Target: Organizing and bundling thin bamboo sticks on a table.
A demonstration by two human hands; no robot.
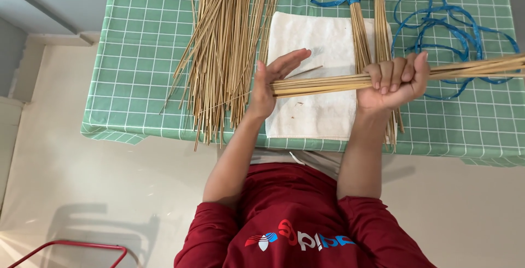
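My right hand (392,82) is clenched around a bundle of thin tan sticks (322,83) held level above the table. The bundle runs from my left palm out past the right edge of the view. My left hand (270,82) is flat and open, fingers together, pressed against the bundle's left end. Below the bundle lies a white cloth (317,109) on the green checked tablecloth (136,82).
A large loose pile of tan sticks (224,49) fans out left of the cloth. Two tied stick bundles (366,33) lie upright on the cloth's right side, bound with blue cord (448,22) that coils to the right. A red metal frame (76,249) stands on the floor, bottom left.
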